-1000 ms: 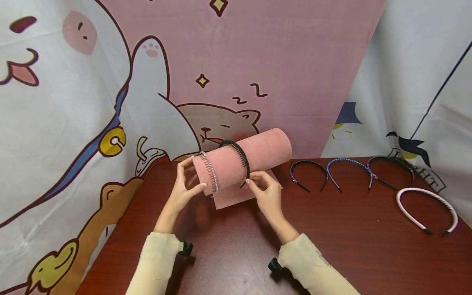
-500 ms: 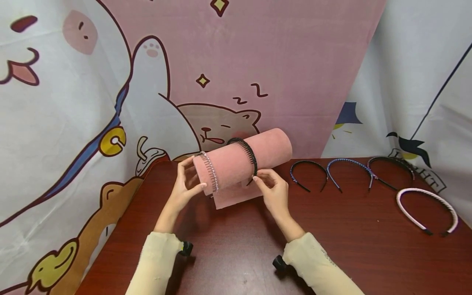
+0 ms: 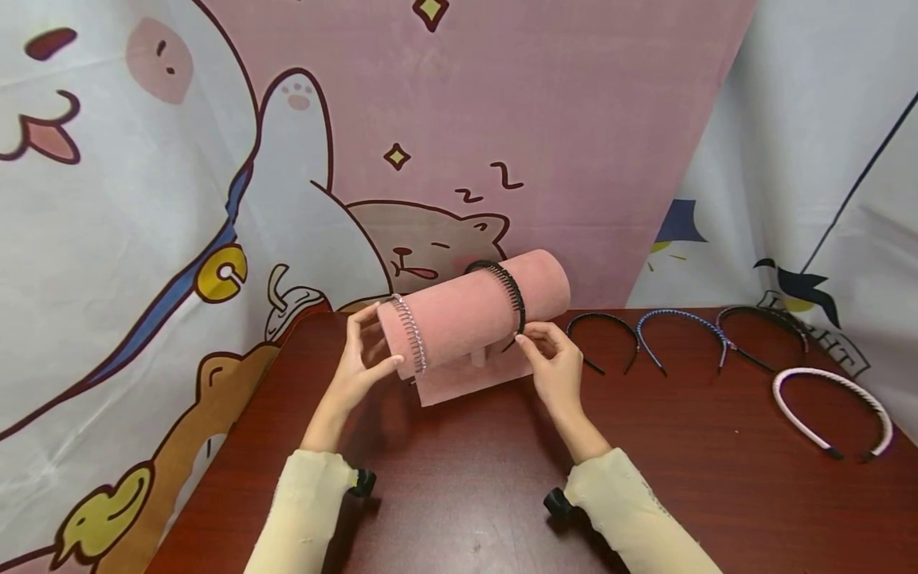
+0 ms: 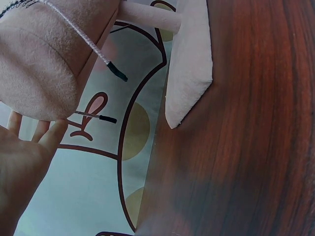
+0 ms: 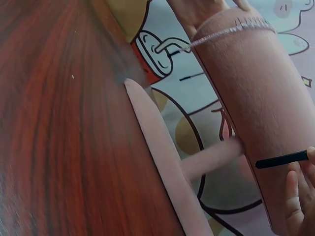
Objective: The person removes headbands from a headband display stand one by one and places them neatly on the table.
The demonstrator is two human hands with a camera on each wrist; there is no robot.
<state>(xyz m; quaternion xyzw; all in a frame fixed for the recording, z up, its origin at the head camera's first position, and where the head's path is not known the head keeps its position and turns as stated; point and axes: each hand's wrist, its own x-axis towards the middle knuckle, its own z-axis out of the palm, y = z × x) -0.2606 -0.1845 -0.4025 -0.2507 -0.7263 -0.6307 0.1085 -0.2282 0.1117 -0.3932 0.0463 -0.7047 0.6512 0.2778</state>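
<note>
A pink velvet roll stand (image 3: 466, 315) stands on its base (image 3: 459, 383) on the dark wooden table (image 3: 445, 478). A clear toothed headband (image 3: 410, 339) sits over its left end, and a black toothed headband (image 3: 505, 288) sits nearer its right end. My left hand (image 3: 369, 351) holds the roll's left end between thumb and fingers. My right hand (image 3: 534, 339) pinches the black band's near tip. In the left wrist view my palm (image 4: 19, 162) lies by the roll (image 4: 44, 59) and clear band (image 4: 83, 37). The right wrist view shows the black tip (image 5: 283, 159) at my fingers (image 5: 295, 196).
Several headbands lie on the table to the right: a black one (image 3: 601, 335), a blue one (image 3: 681, 328), a dark one (image 3: 760, 323) and a pink-white one (image 3: 832, 406). A cartoon-printed cloth backdrop (image 3: 215, 199) hangs close behind and to the left.
My right hand has slid the black headband rightwards along the roll, away from the clear one. The left hand has stayed at the roll's left end.
</note>
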